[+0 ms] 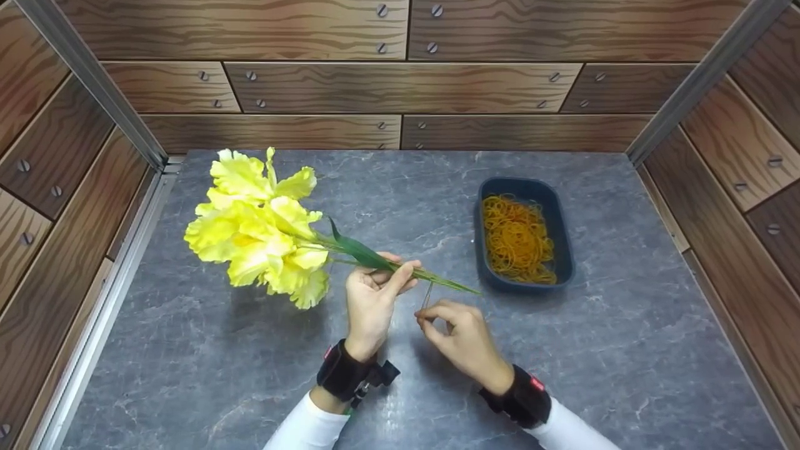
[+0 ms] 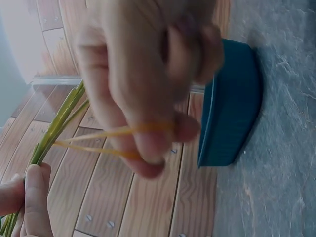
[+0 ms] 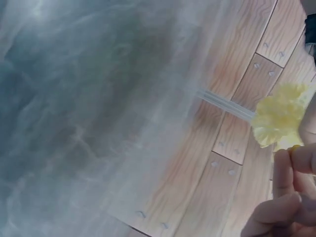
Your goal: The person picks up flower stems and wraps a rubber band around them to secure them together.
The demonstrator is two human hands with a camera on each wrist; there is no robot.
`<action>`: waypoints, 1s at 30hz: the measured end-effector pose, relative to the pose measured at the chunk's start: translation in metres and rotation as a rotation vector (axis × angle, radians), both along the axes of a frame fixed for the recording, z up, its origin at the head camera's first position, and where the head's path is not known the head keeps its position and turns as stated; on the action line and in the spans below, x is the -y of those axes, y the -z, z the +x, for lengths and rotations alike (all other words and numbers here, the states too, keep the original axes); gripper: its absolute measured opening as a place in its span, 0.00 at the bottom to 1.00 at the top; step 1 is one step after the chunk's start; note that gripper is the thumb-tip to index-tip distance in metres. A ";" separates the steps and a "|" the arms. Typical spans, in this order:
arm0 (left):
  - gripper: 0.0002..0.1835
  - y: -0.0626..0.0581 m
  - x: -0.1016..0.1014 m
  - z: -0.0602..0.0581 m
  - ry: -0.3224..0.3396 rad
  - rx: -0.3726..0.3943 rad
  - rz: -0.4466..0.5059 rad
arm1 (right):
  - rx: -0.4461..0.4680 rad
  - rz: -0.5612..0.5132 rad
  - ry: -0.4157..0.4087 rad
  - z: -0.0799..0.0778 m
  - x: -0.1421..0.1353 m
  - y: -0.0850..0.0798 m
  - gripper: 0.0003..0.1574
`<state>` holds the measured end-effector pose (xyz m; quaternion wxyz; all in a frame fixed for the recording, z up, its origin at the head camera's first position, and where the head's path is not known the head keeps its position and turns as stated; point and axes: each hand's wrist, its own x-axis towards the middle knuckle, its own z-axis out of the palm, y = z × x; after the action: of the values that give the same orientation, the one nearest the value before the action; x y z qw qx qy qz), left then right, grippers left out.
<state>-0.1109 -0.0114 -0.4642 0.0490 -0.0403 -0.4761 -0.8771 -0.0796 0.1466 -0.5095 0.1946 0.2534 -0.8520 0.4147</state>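
A bunch of yellow flowers (image 1: 256, 231) with a dark green leaf (image 1: 357, 250) lies across my left hand (image 1: 370, 306), blooms to the left. Between thumb and fingers, that hand pinches the thin green stems (image 1: 451, 283), whose cut ends point right. Just below those ends, my right hand (image 1: 464, 337) pinches a rubber band (image 1: 427, 295) and pulls it taut. In the left wrist view the rubber band (image 2: 89, 134) loops at the stems (image 2: 58, 121) and stretches over the right fingertips. The right wrist view shows the blooms (image 3: 279, 116) pale behind the fingers (image 3: 274, 215).
A dark blue container (image 1: 566, 250) holding many yellow-orange rubber bands (image 1: 519, 240) stands right of the stems. The grey marbled table (image 1: 625, 350) is bordered by wood-patterned walls (image 1: 400, 87) at the back and both sides.
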 end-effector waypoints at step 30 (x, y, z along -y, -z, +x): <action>0.15 0.012 -0.008 0.000 0.110 0.110 -0.301 | -0.436 0.351 -0.029 -0.012 -0.029 -0.106 0.10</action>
<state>-0.1112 -0.0034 -0.4765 -0.0319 -0.0249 -0.6010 -0.7982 -0.0915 0.1760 -0.4030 0.3205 0.3784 -0.8452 0.1994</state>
